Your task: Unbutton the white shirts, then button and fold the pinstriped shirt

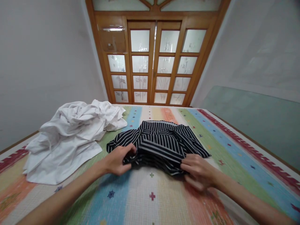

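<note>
A black garment with thin white stripes (161,137) lies spread on the bed in front of me, its near edge lifted and partly folded over. My left hand (122,159) grips the near left corner, thumb below and fingers curled above. At the near right corner, my right hand (197,170) is closed on the fabric, its lower fingers slightly blurred. Between the two hands the raised band of cloth shows a dark underside. What look like sleeves stretch out to the left and right beyond my hands.
A heap of crumpled white cloth (70,134) lies on the left of the striped, multicoloured bed cover (152,193). Wooden doors with glass panes (154,62) stand beyond the far edge. A pale green panel (253,122) rises along the right side, with walls on both sides.
</note>
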{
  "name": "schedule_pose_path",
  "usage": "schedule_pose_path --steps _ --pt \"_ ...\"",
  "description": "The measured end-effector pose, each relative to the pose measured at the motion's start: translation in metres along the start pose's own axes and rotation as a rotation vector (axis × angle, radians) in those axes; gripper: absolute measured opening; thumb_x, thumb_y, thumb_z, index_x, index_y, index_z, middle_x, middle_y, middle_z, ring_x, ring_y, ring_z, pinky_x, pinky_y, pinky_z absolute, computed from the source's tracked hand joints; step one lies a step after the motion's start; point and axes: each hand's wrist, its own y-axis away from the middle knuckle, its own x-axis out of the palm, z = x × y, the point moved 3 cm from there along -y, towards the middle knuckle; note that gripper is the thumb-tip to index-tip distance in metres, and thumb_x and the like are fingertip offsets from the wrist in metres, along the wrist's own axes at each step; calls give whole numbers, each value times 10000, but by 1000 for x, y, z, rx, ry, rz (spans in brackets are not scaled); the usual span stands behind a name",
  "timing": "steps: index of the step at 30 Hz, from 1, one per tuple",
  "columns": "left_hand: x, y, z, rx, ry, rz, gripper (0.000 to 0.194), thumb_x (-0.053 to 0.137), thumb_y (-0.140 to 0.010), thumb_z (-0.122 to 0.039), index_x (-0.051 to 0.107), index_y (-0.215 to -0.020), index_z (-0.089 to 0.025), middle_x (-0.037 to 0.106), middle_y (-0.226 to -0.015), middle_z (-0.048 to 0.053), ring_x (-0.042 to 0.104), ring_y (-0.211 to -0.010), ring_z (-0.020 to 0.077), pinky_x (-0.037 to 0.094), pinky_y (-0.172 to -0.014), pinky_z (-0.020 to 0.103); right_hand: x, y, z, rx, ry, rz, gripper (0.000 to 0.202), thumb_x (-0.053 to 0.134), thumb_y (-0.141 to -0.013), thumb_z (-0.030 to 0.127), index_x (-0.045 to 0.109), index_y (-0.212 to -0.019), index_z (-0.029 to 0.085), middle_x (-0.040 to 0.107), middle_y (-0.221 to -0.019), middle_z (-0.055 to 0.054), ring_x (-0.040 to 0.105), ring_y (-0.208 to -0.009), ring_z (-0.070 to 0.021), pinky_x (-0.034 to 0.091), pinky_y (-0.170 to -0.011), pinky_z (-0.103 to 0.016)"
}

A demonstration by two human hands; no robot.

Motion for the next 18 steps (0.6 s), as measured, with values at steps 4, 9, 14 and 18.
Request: schedule_pose_path --steps 4,9,14,18 --pt "17 30 4 -152 87 316 121 478 -817 -261 559 -764 -188 563 -625 -33 511 -570 113 389 -565 228 8 28 -5 366 -204 162 343 380 -918 318 477 -607 212 507 -554 5 447 -513 -131 332 -538 -276" --pt "16 12 22 -177 -247 0 309 427 -912 -419 625 -929 -182 658 -956 67 592 -891 194 451 -828 340 18 25 -35 705 -16 28 343 406 -922 474 608 -914 196 658 -899 -86 605 -818 -213 462 -772 -350" --pt "44 2 36 -109 -395 90 633 470 -852 -603 438 -1375 -248 394 -1480 81 316 -1368 300 219 -1121 483 49 21 -52 663 182 123 492 432 -905 482 584 -1216 133 564 -1286 -177 508 -1159 -316 393 -988 -459" --pt "55 -8 51 -184 -408 136 620 360 -910 -592 375 -1425 -247 325 -1521 66 258 -1406 288 170 -1144 481 62 19 -75 667 183 142 485 406 -930 412 540 -1292 118 499 -1384 -159 472 -1209 -303 334 -1045 -454"
